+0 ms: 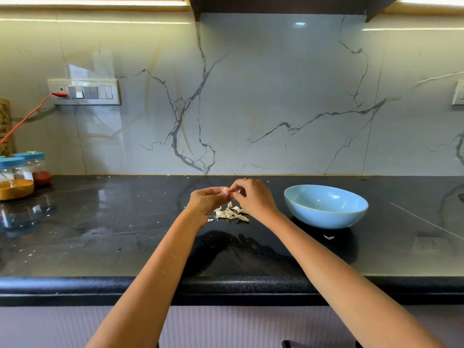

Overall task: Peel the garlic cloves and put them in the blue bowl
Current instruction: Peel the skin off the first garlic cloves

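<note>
Two bare hands meet above a glossy black worktop (125, 234). The left hand (206, 200) and right hand (253, 197) have curled fingers pinching one small pale clove (227, 190) between them, its papery skin whitish-pink. Just below lies a pile of white cloves and peelings (231, 213). To the right sits a pale blue bowl (325, 205), its inside showing nothing.
</note>
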